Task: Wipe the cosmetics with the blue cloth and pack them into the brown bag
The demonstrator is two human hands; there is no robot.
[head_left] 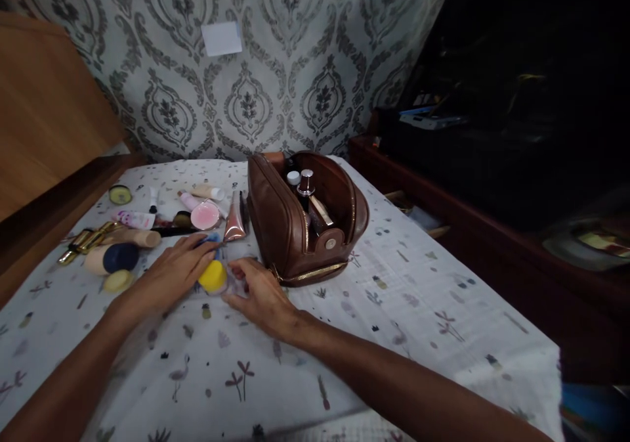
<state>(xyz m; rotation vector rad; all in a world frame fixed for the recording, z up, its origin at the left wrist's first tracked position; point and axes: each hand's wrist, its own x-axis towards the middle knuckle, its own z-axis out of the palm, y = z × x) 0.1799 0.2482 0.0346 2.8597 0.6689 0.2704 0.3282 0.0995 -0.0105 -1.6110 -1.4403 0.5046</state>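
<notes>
A small jar with a yellow lid (213, 276) stands on the patterned cloth between my two hands. My left hand (172, 271) reaches over the cloth with its fingers stretched out, the fingertips beside the yellow lid and at a small blue item (211, 238) partly hidden by them. To the right of the jar is my right hand (266, 297), thumb and fingers apart, with nothing visibly gripped. Just behind it, a brown leather cosmetic bag (275, 225) stands unzipped. Inside show a silver-capped bottle (306, 182), a white-capped bottle (293, 178) and other items.
Left of the bag lie a pink round compact (205, 215), a rose tube (235, 222), gold tubes (88, 242), a dark-blue-ended bottle (121, 258), a pale yellow round item (119, 281) and a green-lidded jar (120, 195). A wooden panel (54, 100) borders the left; the table edge runs along the right.
</notes>
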